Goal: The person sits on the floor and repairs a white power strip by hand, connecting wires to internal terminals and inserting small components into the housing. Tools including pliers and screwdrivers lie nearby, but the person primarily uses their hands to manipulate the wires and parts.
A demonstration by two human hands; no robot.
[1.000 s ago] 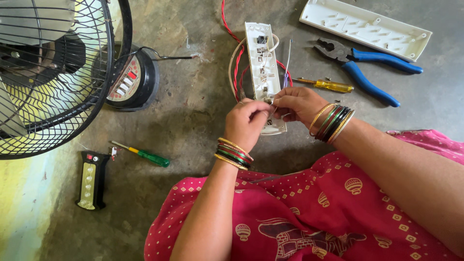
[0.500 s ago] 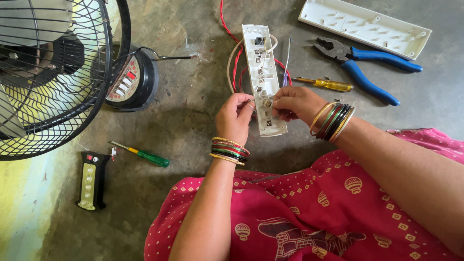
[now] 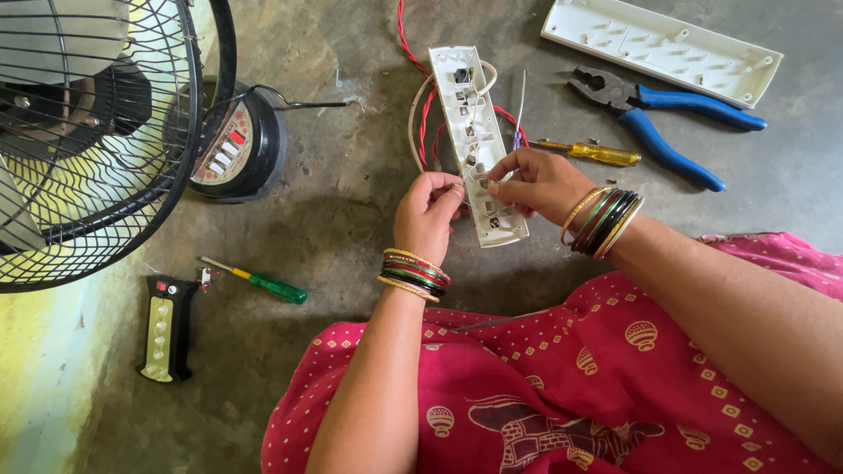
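An opened white power strip base lies on the concrete floor, its inner contacts and red and white wires showing. My left hand is at the strip's near left edge, thumb and fingers pinched on a small part there. My right hand rests over the strip's near end, fingertips pinching a small piece against the inner contacts. Both wrists wear coloured bangles. What exactly each fingertip holds is too small to tell.
The strip's white cover lies at the top right. Blue-handled pliers and a yellow-handled screwdriver lie right of the strip. A green-handled screwdriver, a black tester, a fan and its round base are on the left.
My left hand has slid slightly left off the strip's near end to its left edge, uncovering more of the strip. My right hand has stayed on the strip.
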